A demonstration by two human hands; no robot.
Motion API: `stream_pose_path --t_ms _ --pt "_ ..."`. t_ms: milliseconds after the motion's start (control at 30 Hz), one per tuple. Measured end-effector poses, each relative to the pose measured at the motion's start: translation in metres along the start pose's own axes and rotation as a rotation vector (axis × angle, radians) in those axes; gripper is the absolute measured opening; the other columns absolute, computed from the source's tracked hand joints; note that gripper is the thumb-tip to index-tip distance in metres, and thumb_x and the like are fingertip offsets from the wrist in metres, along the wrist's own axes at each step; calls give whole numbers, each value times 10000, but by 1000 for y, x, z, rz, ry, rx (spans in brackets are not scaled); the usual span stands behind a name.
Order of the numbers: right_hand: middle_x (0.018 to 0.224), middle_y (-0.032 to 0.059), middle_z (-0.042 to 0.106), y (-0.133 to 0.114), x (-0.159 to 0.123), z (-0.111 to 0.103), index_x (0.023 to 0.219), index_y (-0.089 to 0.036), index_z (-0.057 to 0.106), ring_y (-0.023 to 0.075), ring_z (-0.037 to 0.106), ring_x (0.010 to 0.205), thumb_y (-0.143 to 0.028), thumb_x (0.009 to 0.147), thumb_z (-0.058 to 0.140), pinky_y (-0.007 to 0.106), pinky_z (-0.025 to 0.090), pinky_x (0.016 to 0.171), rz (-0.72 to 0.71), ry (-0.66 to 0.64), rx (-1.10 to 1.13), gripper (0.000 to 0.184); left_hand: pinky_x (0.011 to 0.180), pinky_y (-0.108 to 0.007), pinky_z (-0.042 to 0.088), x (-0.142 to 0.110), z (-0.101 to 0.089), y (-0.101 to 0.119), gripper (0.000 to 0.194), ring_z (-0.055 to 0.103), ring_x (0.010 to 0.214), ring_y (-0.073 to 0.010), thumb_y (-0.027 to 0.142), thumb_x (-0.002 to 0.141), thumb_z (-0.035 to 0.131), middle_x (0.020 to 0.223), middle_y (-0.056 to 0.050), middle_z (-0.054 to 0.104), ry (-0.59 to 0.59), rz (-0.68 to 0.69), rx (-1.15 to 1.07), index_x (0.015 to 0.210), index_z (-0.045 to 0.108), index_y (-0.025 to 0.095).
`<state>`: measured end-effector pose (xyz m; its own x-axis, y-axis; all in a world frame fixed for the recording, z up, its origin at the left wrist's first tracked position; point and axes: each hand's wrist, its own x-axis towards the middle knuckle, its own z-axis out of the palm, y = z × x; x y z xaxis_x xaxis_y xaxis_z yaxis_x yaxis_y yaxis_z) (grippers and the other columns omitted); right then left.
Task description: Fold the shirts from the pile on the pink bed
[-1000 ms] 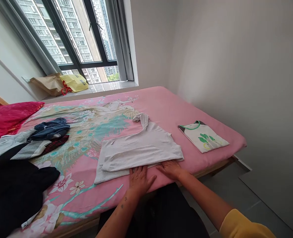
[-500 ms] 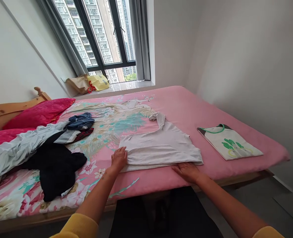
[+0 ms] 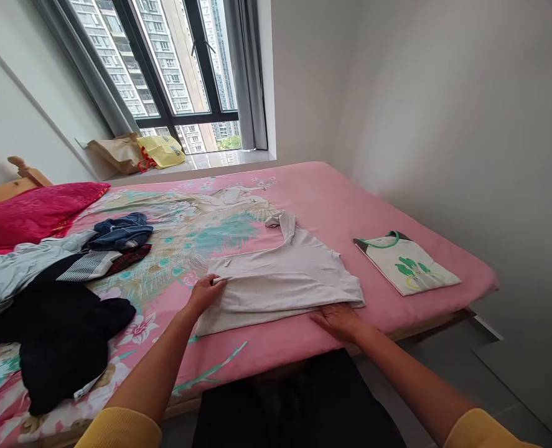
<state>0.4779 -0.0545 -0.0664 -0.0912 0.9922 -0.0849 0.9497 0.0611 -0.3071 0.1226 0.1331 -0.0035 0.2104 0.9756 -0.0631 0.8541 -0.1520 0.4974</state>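
Note:
A pale beige long-sleeved shirt (image 3: 280, 274) lies partly folded near the bed's front edge, one sleeve bent up at its far side. My left hand (image 3: 205, 292) pinches the fold at the shirt's left end, thumb and fingers closed on the cloth. At the near hem, toward the right end, my right hand (image 3: 336, 320) lies flat with the thumb stretched out; its fingertips are partly hidden by the fabric. To the right rests a neatly folded cream T-shirt (image 3: 409, 264) with green collar trim and a green plant print.
A heap of clothes holds black garments (image 3: 65, 336), a light grey garment (image 3: 28, 261) and rolled denim (image 3: 121, 231). Behind it are red pillows (image 3: 42, 211). Paper and yellow bags (image 3: 161, 151) stand on the windowsill. The pink flowered bed (image 3: 350, 205) meets the wall.
My left hand has lifted the shirt's upper layer slightly at the left end, exposing more of the layer beneath. My right hand stays at the hem. The view has shifted right.

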Motion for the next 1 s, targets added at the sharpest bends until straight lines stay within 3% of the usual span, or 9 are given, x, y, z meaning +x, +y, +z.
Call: stream_pose_path --t_ms 167,333,500,667,833,933,1000 --pt "1466 87 323 -1 -8 0 1427 -190 320 283 270 1349 -622 876 277 435 197 1108 31 32 -70 702 597 -219 377 -4 7 0 338 601 750 -160 490 774 465 769 4 659 27 -41 -10 843 618 197" --pt "1406 123 416 -6 -15 -6 1386 -160 392 295 313 1322 -572 892 292 458 212 1091 76 50 -147 650 598 -244 352 -6 10 2 355 593 748 -181 516 819 402 737 -22 638 68 -46 68 742 549 201" --pt "1394 128 429 -5 -22 -5 1375 -146 399 289 307 1321 -567 895 277 475 185 1099 84 79 -172 650 624 -279 372 -15 14 0 371 625 843 -249 541 837 377 834 -81 672 62 -69 140 821 558 218" --pt "1404 119 414 0 -30 -4 1380 -157 395 296 315 1314 -573 877 308 476 192 1100 133 86 -193 659 661 -311 411 -27 15 4 487 632 903 -286 596 810 412 954 -111 679 17 -82 231 1097 533 221" --pt "1414 128 400 8 -40 2 1383 -121 388 300 298 1328 -562 863 342 472 204 1107 166 118 -213 683 693 -352 433 -41 12 1 531 636 884 -299 567 840 383 908 -103 679 4 -69 305 1241 455 226" --pt "1366 134 458 13 -52 -3 1334 -126 453 293 371 1286 -517 857 387 457 282 1079 114 203 -176 620 705 -343 451 -50 9 -8 513 631 882 -267 485 838 440 918 -75 671 68 -70 243 1270 431 208" --pt "1250 118 562 11 -59 -12 1210 -171 566 271 485 1180 -462 876 380 432 365 1022 83 292 -85 481 748 -329 462 -56 8 -12 430 614 904 -234 389 837 465 958 -67 653 178 -9 213 1223 481 200"
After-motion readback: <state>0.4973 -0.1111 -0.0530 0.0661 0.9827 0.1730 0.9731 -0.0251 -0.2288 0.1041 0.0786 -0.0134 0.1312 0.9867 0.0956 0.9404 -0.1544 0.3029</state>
